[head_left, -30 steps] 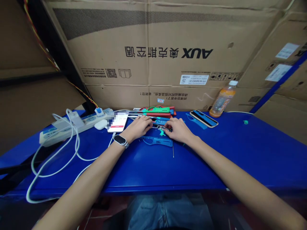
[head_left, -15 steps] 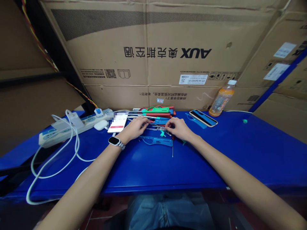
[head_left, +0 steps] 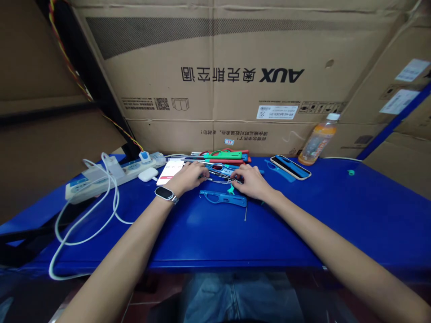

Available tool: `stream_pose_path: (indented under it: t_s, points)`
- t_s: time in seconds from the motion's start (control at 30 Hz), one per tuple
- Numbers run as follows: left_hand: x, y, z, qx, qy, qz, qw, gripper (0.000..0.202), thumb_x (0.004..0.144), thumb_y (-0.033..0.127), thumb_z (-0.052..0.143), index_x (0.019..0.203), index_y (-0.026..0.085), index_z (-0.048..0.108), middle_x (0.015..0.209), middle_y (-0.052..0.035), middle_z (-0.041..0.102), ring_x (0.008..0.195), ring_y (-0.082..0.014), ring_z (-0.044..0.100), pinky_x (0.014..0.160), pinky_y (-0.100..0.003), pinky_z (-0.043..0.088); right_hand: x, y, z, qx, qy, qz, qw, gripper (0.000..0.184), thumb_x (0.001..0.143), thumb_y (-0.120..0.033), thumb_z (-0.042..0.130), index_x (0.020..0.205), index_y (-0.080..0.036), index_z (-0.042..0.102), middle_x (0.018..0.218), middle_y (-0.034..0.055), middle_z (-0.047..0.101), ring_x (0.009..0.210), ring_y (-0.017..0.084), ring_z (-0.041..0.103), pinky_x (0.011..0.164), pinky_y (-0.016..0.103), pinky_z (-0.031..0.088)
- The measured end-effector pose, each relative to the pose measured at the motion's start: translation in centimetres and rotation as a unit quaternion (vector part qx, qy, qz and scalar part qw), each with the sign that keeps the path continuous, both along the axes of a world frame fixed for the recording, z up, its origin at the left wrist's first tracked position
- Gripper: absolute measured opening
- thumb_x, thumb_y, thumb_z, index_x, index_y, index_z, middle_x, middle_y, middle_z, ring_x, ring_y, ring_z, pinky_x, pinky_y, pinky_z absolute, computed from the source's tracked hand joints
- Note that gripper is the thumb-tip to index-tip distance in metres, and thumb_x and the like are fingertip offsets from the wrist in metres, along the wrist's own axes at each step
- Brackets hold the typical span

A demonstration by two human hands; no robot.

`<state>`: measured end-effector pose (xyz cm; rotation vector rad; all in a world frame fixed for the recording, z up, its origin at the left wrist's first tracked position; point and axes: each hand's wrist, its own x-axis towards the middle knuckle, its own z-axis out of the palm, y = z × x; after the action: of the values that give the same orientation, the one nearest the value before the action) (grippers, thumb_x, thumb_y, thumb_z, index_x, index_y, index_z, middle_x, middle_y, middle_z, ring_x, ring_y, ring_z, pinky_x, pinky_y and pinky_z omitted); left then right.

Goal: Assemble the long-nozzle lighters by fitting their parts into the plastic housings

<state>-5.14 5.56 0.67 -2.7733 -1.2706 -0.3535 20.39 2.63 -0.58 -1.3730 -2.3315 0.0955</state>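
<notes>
My left hand (head_left: 191, 176), with a watch on its wrist, is bent over the table, thumb and fingers drawn together near thin metal parts. What it pinches is too small to name. Opposite it, my right hand (head_left: 252, 183) has its fingers curled in around a small dark part, mostly hidden. Between and just behind the hands lies a blue lighter body (head_left: 222, 169) with a loop handle. Thin wires (head_left: 220, 181) run between the fingertips. A small green piece (head_left: 230, 189) lies below my right fingertips. Closer to me are a blue lighter shell (head_left: 224, 198) and a thin metal rod (head_left: 245, 213).
Several long-nosed lighters (head_left: 226, 155) are piled behind the hands. A lit phone (head_left: 167, 170), white earbud case (head_left: 148, 174) and power strip (head_left: 97, 179) are left. Blue shells lie by and on another phone (head_left: 305, 175), near an orange drink bottle (head_left: 316, 142). A cardboard wall (head_left: 235, 40) stands behind.
The view has shifted slightly, so things sit further right. A red bit seen at my left fingertips no longer shows. The blue lighter body's loop handle now shows between the hands.
</notes>
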Motion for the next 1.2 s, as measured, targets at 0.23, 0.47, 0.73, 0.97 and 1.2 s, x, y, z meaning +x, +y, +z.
stream_pose_path:
  t_s: [0.23, 0.47, 0.73, 0.97, 1.2]
  points:
    - [0.8, -1.2, 0.5, -0.017, -0.041, -0.015, 0.999, 0.013, 0.092, 0.017, 0.049, 0.098, 0.018, 0.060, 0.100, -0.0086, 0.067, 0.094, -0.0242, 0.063, 0.083, -0.038, 0.048, 0.2, -0.4, 0.3, -0.001, 0.002, -0.014, 1.000, 0.021, 0.084, -0.028, 0.066, 0.104, -0.021, 0.068, 0.094, 0.0055, 0.061, 0.092, 0.023, 0.052, 0.082, 0.036, 0.031]
    - [1.6, -3.0, 0.8, -0.001, -0.070, -0.041, 0.997, 0.034, 0.098, 0.021, 0.039, 0.129, 0.023, 0.053, 0.127, -0.0097, 0.062, 0.111, -0.0249, 0.062, 0.092, -0.039, 0.049, 0.1, -0.4, 0.3, 0.029, 0.017, 0.017, 0.999, 0.013, 0.090, -0.027, 0.062, 0.097, -0.023, 0.072, 0.095, 0.0058, 0.061, 0.096, 0.023, 0.052, 0.084, 0.037, 0.031]
    - [2.7, -3.9, 1.9, 0.077, -0.071, -0.027, 0.994, 0.030, 0.103, 0.036, 0.033, 0.104, 0.020, 0.057, 0.098, -0.0077, 0.068, 0.079, -0.0212, 0.065, 0.068, -0.030, 0.044, -0.4, -0.7, 1.1, 0.043, 0.181, 0.045, 0.982, 0.014, 0.093, -0.029, 0.056, 0.093, -0.021, 0.067, 0.098, 0.0045, 0.067, 0.096, 0.021, 0.059, 0.087, 0.037, 0.037]
    - [2.5, -4.9, 3.1, 0.014, -0.193, -0.012, 0.981, 0.022, 0.101, 0.033, 0.037, 0.095, 0.020, 0.053, 0.069, -0.0003, 0.059, 0.058, -0.0164, 0.053, 0.057, -0.028, 0.033, -0.7, -1.8, 1.0, -0.043, 0.210, 0.081, 0.973, 0.020, 0.082, -0.032, 0.070, 0.098, -0.020, 0.068, 0.100, 0.0056, 0.072, 0.101, 0.023, 0.063, 0.091, 0.039, 0.043]
    - [2.2, -4.9, 3.2, -0.019, -0.303, -0.018, 0.953, 0.027, 0.102, 0.037, 0.036, 0.086, 0.020, 0.049, 0.064, 0.0031, 0.052, 0.056, -0.0132, 0.048, 0.059, -0.027, 0.034, -0.8, -1.7, 0.9, -0.076, 0.247, 0.122, 0.958, 0.020, 0.088, -0.033, 0.064, 0.102, -0.020, 0.068, 0.106, 0.0066, 0.071, 0.100, 0.021, 0.064, 0.093, 0.041, 0.045]
